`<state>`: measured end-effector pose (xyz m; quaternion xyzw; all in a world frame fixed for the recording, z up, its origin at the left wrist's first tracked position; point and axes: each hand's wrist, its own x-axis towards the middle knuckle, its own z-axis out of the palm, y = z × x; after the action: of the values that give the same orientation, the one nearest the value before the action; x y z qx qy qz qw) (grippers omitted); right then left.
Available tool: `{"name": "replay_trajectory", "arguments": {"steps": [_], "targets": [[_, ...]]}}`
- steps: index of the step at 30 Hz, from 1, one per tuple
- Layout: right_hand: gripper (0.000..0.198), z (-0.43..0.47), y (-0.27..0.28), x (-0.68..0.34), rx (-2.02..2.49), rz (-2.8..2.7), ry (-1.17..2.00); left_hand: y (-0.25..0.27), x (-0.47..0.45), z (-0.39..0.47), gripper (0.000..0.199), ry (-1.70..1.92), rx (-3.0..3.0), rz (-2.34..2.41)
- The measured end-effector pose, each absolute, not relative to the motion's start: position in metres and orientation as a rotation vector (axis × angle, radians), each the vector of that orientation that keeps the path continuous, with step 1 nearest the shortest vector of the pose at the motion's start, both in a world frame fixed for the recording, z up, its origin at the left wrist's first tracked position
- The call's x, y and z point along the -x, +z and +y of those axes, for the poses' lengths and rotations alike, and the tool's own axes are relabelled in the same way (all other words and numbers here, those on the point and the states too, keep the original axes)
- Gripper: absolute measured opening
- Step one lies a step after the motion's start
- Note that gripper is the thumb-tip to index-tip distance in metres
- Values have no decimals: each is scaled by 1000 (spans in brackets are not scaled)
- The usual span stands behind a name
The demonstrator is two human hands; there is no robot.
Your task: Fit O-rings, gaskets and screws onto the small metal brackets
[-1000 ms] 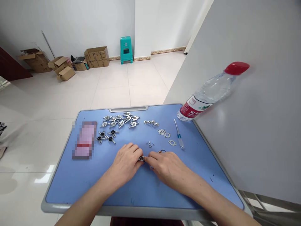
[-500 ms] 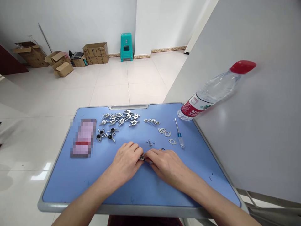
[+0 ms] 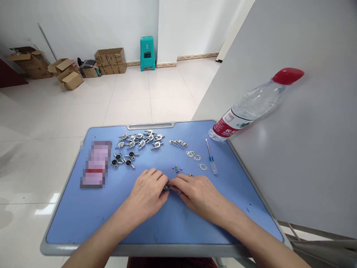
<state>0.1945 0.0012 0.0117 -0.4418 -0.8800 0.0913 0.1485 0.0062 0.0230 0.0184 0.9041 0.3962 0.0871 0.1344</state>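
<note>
My left hand [image 3: 147, 191] and my right hand [image 3: 195, 191] meet fingertip to fingertip over the middle of the blue table [image 3: 111, 216]. Between them both hold a small dark metal part [image 3: 167, 187]; its shape is mostly hidden by the fingers. Just beyond the hands lie a few tiny screws [image 3: 176, 169]. Farther back sits a heap of silver brackets [image 3: 141, 139], with three black-centred assemblies [image 3: 122, 160] to its left front. Flat oval plates [image 3: 196, 159] lie to the right.
A small blue-handled screwdriver [image 3: 210, 160] lies right of the plates. A water bottle [image 3: 251, 108] with a red cap stands at the table's far right corner against a grey partition. A blurred pink object [image 3: 95, 163] lies at left. Cardboard boxes [image 3: 110, 61] and a teal stool [image 3: 147, 52] stand far off.
Both hands stay joined on the small part, with only slight finger shifts. The camera has tilted a little, so the table sits lower left in view.
</note>
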Motion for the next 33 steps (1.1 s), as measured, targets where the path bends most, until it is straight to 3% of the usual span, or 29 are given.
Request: {"name": "replay_trajectory", "arguments": {"steps": [22, 33], "targets": [[17, 2, 8, -192, 1308, -2560, 247, 20, -6, 25, 15, 136, -2587, 1170], [27, -3, 8, -192, 1197, -2629, 101, 20, -6, 26, 10, 175, -2548, 1153]]}}
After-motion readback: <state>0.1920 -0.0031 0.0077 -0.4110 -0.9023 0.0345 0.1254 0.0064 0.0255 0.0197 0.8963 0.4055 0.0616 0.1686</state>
